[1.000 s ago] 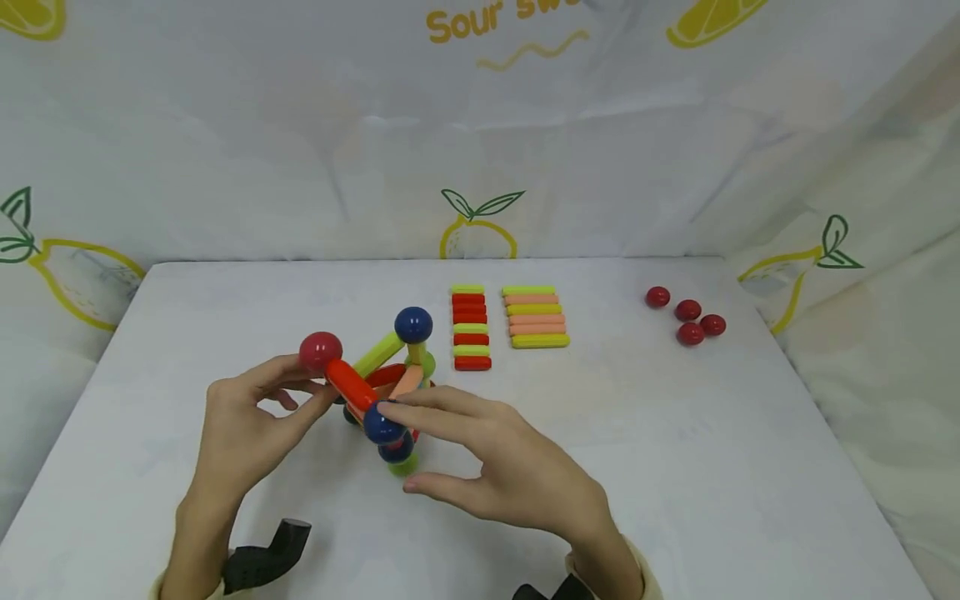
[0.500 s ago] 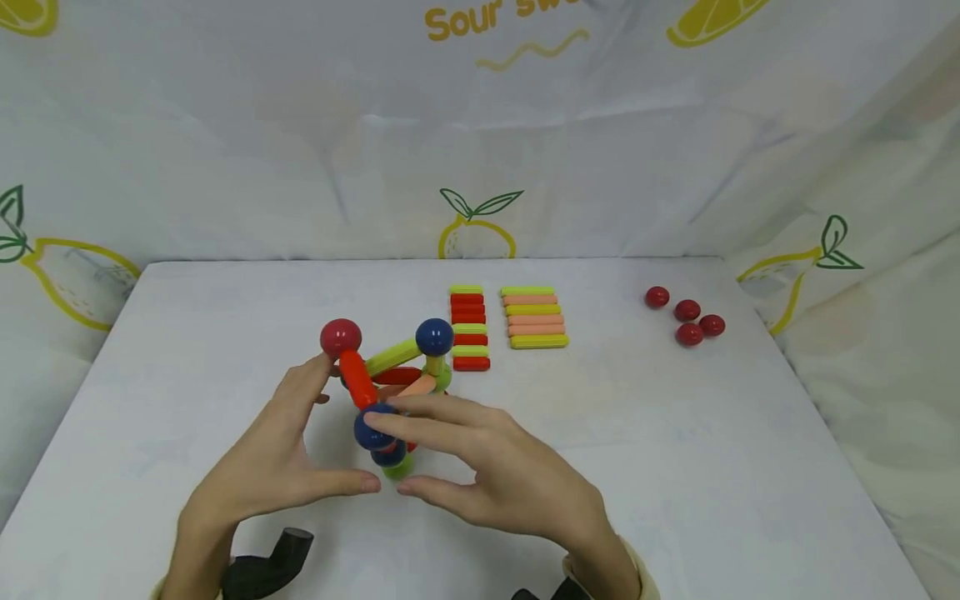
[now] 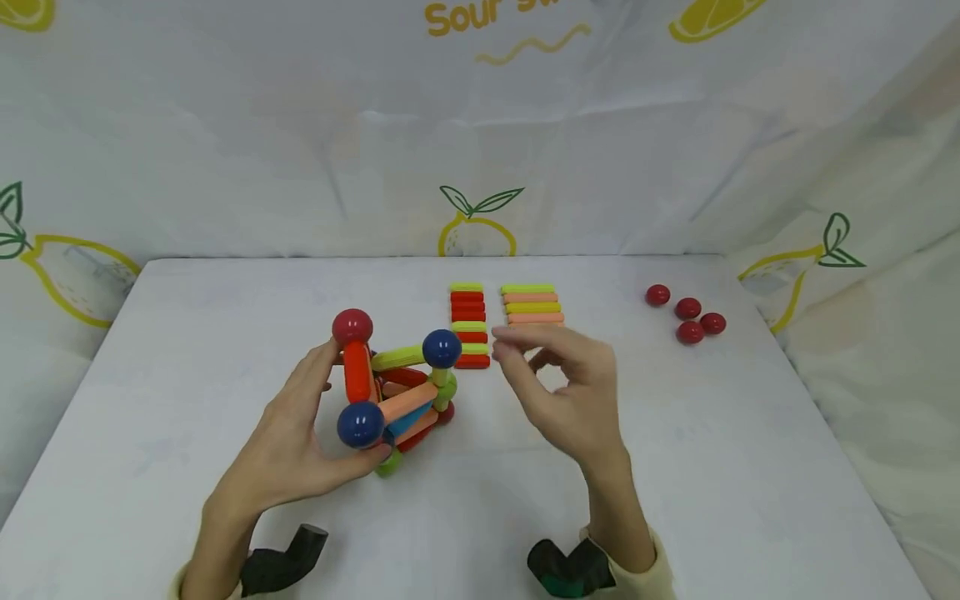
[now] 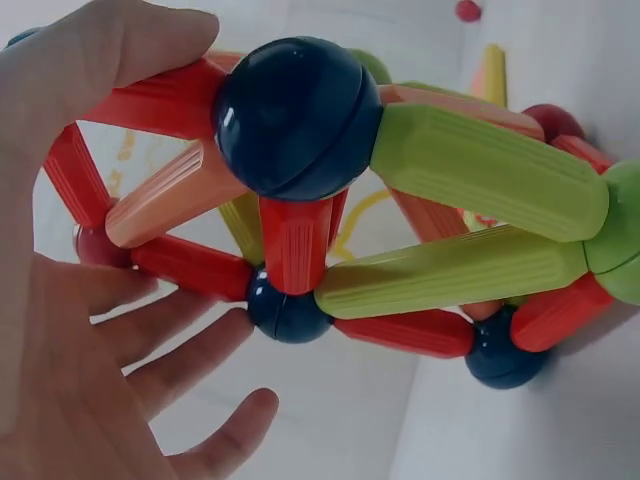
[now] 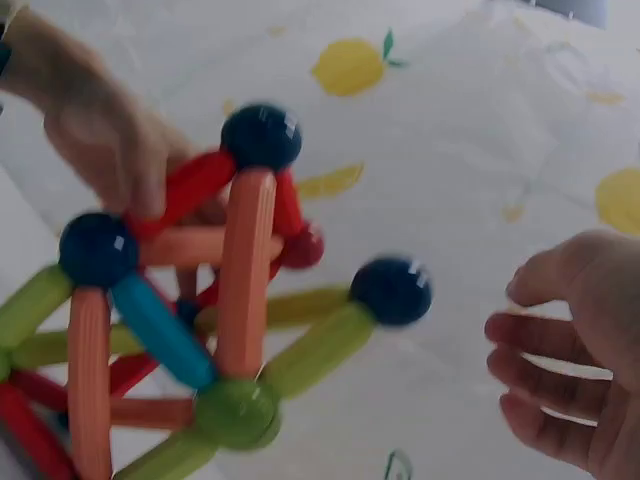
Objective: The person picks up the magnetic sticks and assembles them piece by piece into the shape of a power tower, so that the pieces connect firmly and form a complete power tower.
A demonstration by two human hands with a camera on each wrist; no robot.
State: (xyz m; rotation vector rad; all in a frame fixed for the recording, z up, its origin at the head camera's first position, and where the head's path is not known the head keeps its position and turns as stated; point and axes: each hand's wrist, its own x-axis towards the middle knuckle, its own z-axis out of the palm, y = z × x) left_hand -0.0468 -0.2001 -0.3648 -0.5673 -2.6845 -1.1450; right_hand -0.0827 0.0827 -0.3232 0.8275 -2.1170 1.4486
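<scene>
In the head view, the toy frame [image 3: 408, 402] of sticks and balls is left of centre over the table [image 3: 735, 500]. The left hand [image 3: 288, 446] grips it from the left, thumb across the near side and fingers on the far left. The right hand [image 3: 581, 408] is apart to the frame's right, thumb and forefinger tips close together before the rows of sticks [image 3: 468, 297]. The frame's blue ball [image 3: 441, 348], on the right and far side, is the one closest to it.

In the left wrist view, the left thumb lies along a red stick [image 4: 165, 103] beside another ball, fingers spread behind. The frame's long axis appears to run up from the table towards this hand; whether its base touches the table, I cannot tell.

In the right wrist view, the right hand's fingers are loosely bent, with nothing visible in them and a gap between them and the outermost blue ball.
</scene>
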